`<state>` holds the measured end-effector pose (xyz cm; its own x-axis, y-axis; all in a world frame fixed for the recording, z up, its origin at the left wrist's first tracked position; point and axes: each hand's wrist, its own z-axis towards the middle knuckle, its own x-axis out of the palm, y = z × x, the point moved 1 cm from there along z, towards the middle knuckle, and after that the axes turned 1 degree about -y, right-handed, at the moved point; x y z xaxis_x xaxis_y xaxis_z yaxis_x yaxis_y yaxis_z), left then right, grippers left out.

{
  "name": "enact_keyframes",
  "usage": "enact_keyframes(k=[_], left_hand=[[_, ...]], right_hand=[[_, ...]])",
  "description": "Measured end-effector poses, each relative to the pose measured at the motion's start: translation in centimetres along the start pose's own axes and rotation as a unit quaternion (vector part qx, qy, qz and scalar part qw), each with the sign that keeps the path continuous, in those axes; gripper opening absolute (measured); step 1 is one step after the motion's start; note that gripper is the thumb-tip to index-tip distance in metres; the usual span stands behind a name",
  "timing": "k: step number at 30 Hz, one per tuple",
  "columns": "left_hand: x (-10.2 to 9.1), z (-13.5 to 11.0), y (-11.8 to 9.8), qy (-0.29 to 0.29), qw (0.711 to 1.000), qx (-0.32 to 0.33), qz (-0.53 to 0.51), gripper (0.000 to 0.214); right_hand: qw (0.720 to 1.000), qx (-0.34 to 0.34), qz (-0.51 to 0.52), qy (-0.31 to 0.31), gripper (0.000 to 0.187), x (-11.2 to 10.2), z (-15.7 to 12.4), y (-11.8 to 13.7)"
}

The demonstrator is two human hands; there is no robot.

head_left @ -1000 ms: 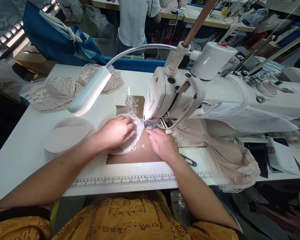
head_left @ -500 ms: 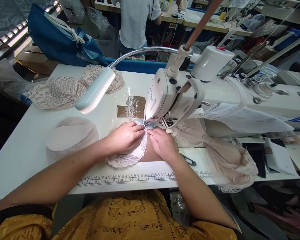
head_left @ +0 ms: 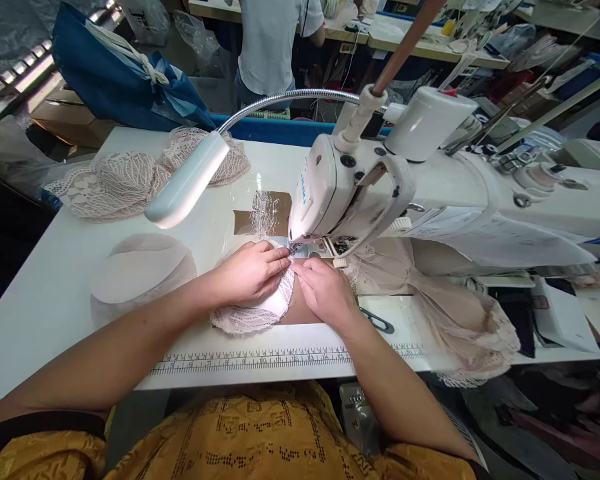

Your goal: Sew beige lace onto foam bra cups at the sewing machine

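A pale pink lace bra cup (head_left: 253, 315) lies under the presser foot of a white sewing machine (head_left: 323, 190). My left hand (head_left: 253, 270) rests over it, fingers together and pressing the cup's edge close to the needle; its thumb tip is mostly hidden. On the other side of the foot, my right hand (head_left: 325, 287) pinches the same edge between thumb and forefinger, the other fingers curled in. Brown tape or board (head_left: 300, 308) shows beneath the cup. The needle itself is too small to make out.
A lamp (head_left: 187, 180) on a bendy arm hangs at left. Lace pieces (head_left: 130, 180) and sheer cups (head_left: 143, 273) lie on the left. Beige lace fabric (head_left: 445, 313) and thread snips (head_left: 377, 321) are at right. A ruler strip (head_left: 260, 360) runs along the front. A person (head_left: 267, 47) sits beyond.
The view has shifted very slightly. Both hands stay at the presser foot, and the right fingertips sit a touch lower along the cup's edge.
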<state>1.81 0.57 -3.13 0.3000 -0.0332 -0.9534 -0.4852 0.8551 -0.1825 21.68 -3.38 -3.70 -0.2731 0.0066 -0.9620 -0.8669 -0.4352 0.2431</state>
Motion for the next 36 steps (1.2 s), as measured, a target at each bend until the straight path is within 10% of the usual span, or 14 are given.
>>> enact_keyframes(k=[36], left_hand=[[0.26,0.06,0.86,0.011,0.998,0.043,0.032,0.038]], right_hand=[[0.998,0.035,-0.041,0.043,0.043,0.08,0.58,0.7]])
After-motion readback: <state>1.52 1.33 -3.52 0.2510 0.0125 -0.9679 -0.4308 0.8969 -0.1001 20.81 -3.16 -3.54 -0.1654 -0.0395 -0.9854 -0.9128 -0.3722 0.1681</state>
